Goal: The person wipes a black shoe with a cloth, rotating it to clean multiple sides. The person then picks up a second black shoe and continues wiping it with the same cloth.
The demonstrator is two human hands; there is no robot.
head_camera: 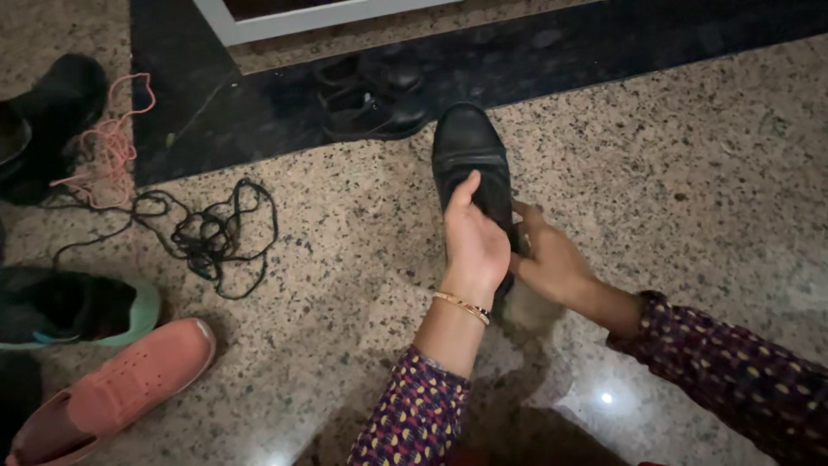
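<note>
On the speckled granite floor (690, 173), I see both hands closed around a black leather shoe (468, 151), its toe pointing away from me and its heel end hidden behind my palms. The shoe is tilted up off the floor, held between the two hands just ahead of my wrists. My left hand (473, 246) reaches up from below with the forearm nearly upright, back of the hand toward the camera, thumb stretched along the shoe's left side and the fingers wrapped round it out of sight. My right hand (552, 259) comes in from the right with the forearm angled low, fingers curled onto the shoe's right edge just beside the left hand; how firmly those fingers press I cannot tell. Both sleeves are dark with a small coloured print. Beyond the grip, past the shoe's toe, a second black shoe (371, 103) sits on a dark stone strip. Well to the left of the grip lie a coral slip-on shoe (129, 380), a black and mint sneaker (78, 306), a tangle of black laces (207, 233) and a pink lace (112, 147). A thin gold bangle (461, 306) circles my left wrist.
</note>
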